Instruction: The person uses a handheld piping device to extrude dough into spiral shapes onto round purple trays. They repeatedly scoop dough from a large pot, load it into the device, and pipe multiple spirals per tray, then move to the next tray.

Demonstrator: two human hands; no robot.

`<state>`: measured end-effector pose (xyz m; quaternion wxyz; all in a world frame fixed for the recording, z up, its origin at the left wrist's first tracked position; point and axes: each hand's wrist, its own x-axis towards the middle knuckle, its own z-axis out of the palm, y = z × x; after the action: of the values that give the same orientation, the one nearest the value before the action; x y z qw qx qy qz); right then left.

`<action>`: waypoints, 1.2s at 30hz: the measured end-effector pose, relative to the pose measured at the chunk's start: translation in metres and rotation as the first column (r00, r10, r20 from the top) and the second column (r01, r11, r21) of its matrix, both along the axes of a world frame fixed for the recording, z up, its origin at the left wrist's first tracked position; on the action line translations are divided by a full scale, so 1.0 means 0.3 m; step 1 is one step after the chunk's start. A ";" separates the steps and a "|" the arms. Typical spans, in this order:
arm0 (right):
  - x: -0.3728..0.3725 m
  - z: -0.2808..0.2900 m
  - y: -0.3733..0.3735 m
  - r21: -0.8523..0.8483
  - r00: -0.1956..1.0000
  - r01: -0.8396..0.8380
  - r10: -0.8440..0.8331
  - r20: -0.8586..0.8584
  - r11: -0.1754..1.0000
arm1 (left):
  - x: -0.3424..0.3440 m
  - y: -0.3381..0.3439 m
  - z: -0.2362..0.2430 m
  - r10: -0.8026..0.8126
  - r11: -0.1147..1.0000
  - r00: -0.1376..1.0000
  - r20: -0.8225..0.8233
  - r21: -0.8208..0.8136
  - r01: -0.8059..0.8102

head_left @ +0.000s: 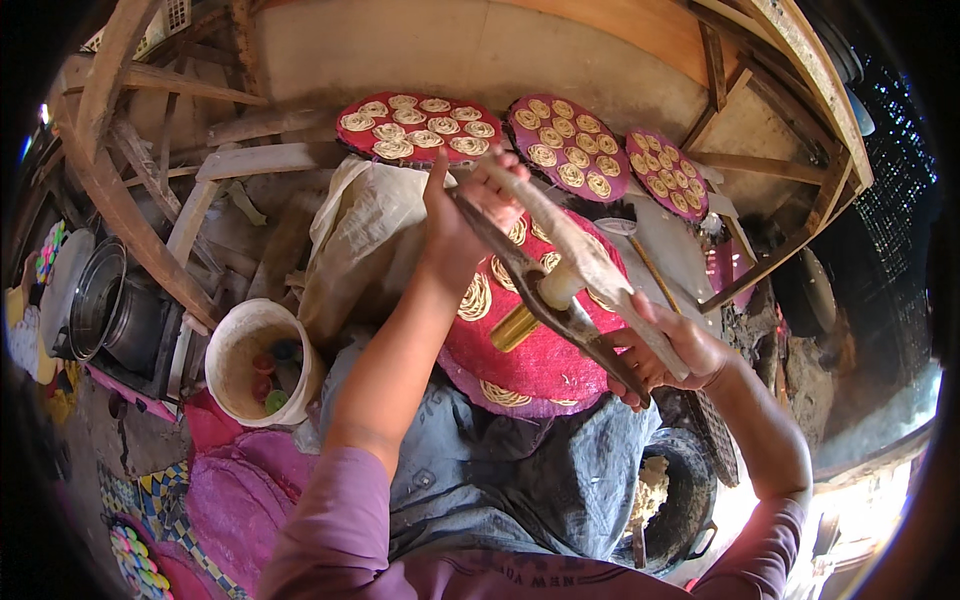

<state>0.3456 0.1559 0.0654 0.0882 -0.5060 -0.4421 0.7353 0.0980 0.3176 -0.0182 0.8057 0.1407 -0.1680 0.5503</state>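
Note:
A two-handled wooden press (585, 245) is held slantwise in front of me, its pale upper bar over a darker lower bar. A brass cylinder (515, 328) sticks out below the lower bar. My left hand (470, 205) grips the far ends of the bars, thumb raised. Around the near ends, my right hand (675, 350) is closed. Beneath the press lies a round mat covered with red cloth (500, 368), bearing several coils of thin dough strands (475, 297). The press and my hands hide part of this mat.
Three more round mats, a red one (375, 142) and two purplish ones (566, 180), (668, 180), carry coils at the back. A white bucket (225, 345) stands left, near a pot (140, 330). A dark pan (695, 490) with dough sits right. Wooden beams (130, 220) frame the space.

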 end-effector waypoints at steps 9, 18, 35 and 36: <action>-0.138 0.089 0.015 0.226 0.955 -0.183 0.118 0.272 0.957 | -0.115 0.028 -0.041 0.066 0.993 0.987 0.144 0.083 -0.079; -0.104 0.154 -0.043 0.385 0.897 -0.124 -0.063 0.437 0.915 | -0.043 -0.004 0.007 0.110 0.980 0.989 0.102 0.156 -0.125; 0.014 -0.026 -0.088 0.343 0.964 0.045 -0.130 0.230 0.938 | 0.019 -0.017 0.006 0.050 0.959 0.994 -0.101 0.282 -0.020; 0.025 -0.042 -0.093 0.362 0.975 0.067 -0.138 0.172 0.930 | 0.006 -0.026 0.011 0.097 0.978 0.968 -0.231 0.201 -0.050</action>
<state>0.3529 0.1280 0.0527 0.1726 -0.5738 -0.5466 0.5850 0.0997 0.3097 -0.0147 0.7814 0.2901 -0.1169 0.5401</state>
